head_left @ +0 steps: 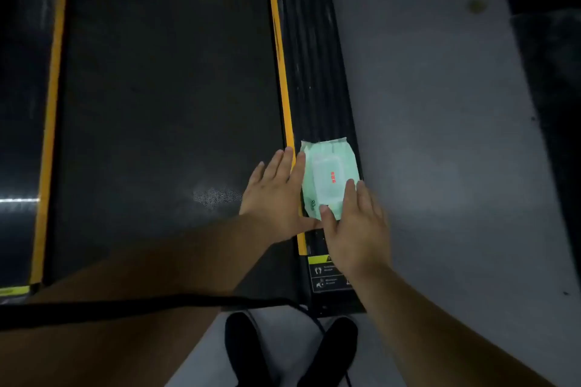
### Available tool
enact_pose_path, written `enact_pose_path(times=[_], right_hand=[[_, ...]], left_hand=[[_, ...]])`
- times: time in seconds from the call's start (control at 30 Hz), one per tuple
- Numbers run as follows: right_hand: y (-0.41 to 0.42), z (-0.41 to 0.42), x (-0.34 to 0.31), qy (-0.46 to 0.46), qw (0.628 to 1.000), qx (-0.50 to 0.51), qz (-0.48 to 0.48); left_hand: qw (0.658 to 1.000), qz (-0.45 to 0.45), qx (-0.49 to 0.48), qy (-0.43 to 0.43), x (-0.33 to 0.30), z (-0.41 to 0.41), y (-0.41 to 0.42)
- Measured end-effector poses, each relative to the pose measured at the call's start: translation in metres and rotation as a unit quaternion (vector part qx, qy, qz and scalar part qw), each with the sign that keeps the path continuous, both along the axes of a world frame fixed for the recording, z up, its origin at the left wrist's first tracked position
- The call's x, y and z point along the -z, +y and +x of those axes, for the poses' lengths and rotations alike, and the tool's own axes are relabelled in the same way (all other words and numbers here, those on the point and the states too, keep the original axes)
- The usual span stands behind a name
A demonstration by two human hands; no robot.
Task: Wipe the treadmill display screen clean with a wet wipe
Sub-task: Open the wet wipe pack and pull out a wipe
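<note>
Though both hands lie against the wet wipe pack point(330, 179), neither grip has closed on it: the left hand point(273, 198) rests flat with fingers spread along the pack's left edge, and the right hand point(355, 223) lies open over its near right corner, thumb touching the bottom edge. The pack, pale green with a whitish flap on top, lies on the ribbed black side rail point(311, 72) of the treadmill, just right of the yellow stripe point(279, 56) bordering the belt point(166, 104). It looks soft, light and slippery, so steadying the body while lifting the flap seems best. The display screen is out of view, and the flap's printing is too blurred to read.
</note>
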State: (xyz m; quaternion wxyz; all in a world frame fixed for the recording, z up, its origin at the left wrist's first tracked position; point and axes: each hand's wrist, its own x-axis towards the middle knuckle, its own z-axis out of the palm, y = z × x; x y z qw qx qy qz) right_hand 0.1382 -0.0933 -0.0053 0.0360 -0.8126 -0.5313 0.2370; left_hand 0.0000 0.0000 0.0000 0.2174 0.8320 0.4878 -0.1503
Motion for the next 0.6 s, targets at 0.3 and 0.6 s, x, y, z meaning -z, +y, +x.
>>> enact_pose_path(times=[0.3, 0.6], right_hand=[[0.044, 0.003, 0.053, -0.03, 0.997, 0.03, 0.071], [0.069, -0.002, 0.065, -0.081, 0.99, 0.075, 0.085]], left_hand=[[1.0, -0.001, 0.029, -0.003, 0.057, 0.018, 0.021], [0.999, -0.002, 0.034, -0.02, 0.079, 0.022, 0.034]])
